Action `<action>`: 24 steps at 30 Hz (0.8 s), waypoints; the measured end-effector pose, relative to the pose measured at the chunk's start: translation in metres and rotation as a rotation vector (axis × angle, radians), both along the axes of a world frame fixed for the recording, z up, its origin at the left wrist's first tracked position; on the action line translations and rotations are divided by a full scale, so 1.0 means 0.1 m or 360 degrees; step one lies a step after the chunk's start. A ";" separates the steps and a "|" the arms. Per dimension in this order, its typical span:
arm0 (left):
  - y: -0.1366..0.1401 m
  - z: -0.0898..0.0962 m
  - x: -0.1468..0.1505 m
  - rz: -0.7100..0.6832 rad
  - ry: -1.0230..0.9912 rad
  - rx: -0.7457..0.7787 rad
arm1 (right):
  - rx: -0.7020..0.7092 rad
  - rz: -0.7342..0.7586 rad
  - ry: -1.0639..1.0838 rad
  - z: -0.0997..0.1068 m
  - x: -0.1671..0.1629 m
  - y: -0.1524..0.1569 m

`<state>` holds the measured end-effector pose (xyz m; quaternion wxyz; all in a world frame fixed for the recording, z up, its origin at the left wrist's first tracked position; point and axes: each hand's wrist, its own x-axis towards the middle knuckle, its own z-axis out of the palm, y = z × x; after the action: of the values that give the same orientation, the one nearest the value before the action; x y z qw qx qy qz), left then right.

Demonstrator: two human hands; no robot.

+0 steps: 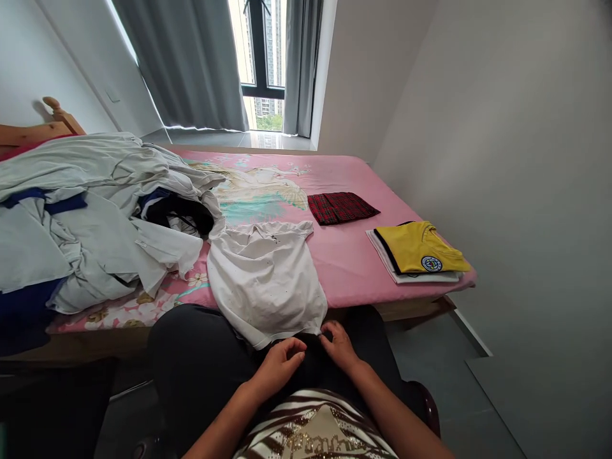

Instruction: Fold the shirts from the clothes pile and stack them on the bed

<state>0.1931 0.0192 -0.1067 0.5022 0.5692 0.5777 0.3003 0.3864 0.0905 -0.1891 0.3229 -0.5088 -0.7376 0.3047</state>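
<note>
A white T-shirt (270, 280) lies spread on the bed's edge, neckline away from me, its lower hem hanging over my lap. At the hem's right corner, my right hand (340, 347) has thumb and fingers closed on the cloth. My left hand (281, 364) rests just below the hem, fingers loosely curved with a gap between them and the thumb. Nothing shows in that hand. Small dark specks dot the shirt's front.
A heap of white and dark blue clothes (109, 210) covers the bed's left side. Right of the shirt lie a folded red plaid garment (342, 208) and a stack topped by a yellow jersey (415, 245). The pink bed sheet (344, 274) ends near my knees. A wall (502, 191) stands to the right.
</note>
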 end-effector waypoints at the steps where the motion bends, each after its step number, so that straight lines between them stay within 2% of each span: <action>1: 0.00 0.02 0.03 -0.0015 0.0050 0.0036 | 0.0072 0.0024 0.0011 0.05 0.04 -0.06; 4: -0.03 0.06 0.13 -0.0030 0.0191 0.0220 | 0.0290 -0.0009 0.0062 0.27 0.13 -0.26; 8: -0.06 0.16 0.25 -0.0032 0.0402 0.0706 | 0.0531 -0.0066 0.0098 0.60 0.15 -0.45; 11: -0.05 0.27 0.34 -0.0049 0.0600 0.1077 | 0.0678 0.0020 0.0085 0.80 0.12 -0.51; 13: -0.03 0.35 0.39 -0.0080 0.0727 0.1232 | 0.0739 0.0092 0.0071 0.89 0.08 -0.54; 16: -0.02 0.39 0.44 -0.0131 0.0856 0.1323 | 0.0750 0.0160 0.0108 0.97 0.03 -0.59; 20: -0.05 0.35 0.44 -0.0099 0.0885 0.1331 | 0.0708 0.0217 0.0203 1.01 -0.01 -0.67; 24: -0.09 0.40 0.37 -0.0132 0.0735 0.1344 | 0.0470 0.0240 0.0356 1.04 0.00 -0.66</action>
<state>0.2300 0.0105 -0.0668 0.0973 0.7976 0.4784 0.3543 0.3863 0.0241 -0.0854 0.4501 -0.3621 -0.7699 0.2712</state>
